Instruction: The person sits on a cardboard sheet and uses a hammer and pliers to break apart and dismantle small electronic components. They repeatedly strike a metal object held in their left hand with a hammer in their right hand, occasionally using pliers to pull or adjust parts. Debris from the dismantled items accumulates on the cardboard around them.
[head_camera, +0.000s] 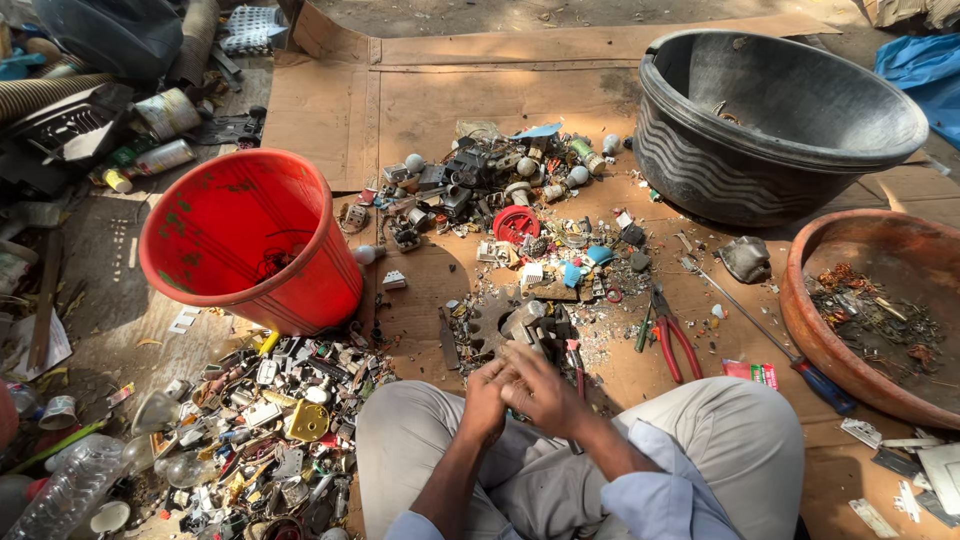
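Hands meet above the lap: left hand (486, 398) and right hand (540, 392) pinch something small, hidden by fingers. Metal part (524, 322) lies just ahead, nearer the right hand.

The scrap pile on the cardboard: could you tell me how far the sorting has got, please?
Done: a sorted heap lies by the left knee, and the brown bowl holds bits. In hand: both hands, left hand and right hand, work a small piece. Left: the scrap pile remains; the red bucket looks nearly empty.
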